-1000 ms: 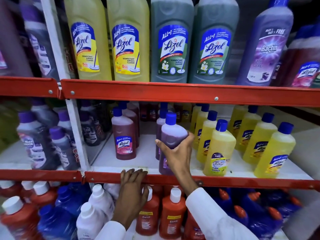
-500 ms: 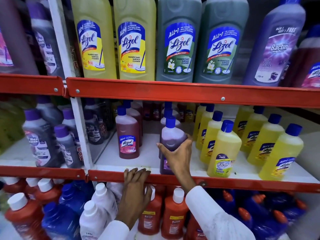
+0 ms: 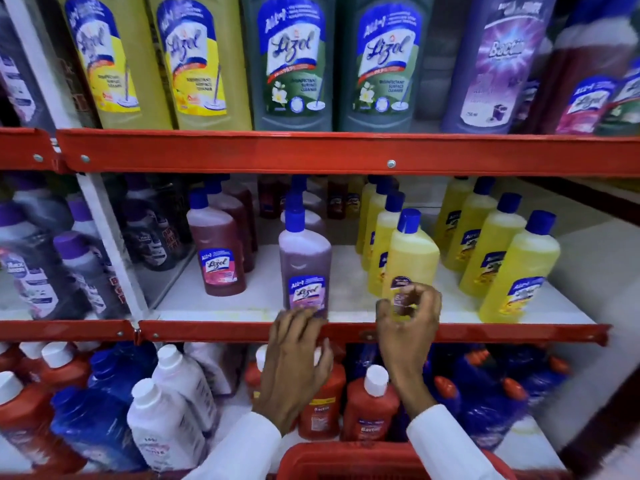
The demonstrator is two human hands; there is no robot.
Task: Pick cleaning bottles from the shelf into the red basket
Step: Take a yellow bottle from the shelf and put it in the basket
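Note:
A purple Lizol bottle with a blue cap stands upright at the front of the middle shelf, with no hand around it. My left hand lies over the red shelf edge, fingertips at the bottle's base. My right hand hovers to the bottle's right, fingers loosely curled and holding nothing, in front of a yellow Bactin bottle. The red basket shows only its rim at the bottom, between my white sleeves.
A maroon Lizol bottle stands left of the purple one, and rows of yellow bottles fill the right. Large bottles line the top shelf. Orange, white and blue bottles pack the lowest shelf.
My right hand has let go of the purple bottle and moved right and down. The bottle now stands alone at the shelf front. The basket rim has come into view.

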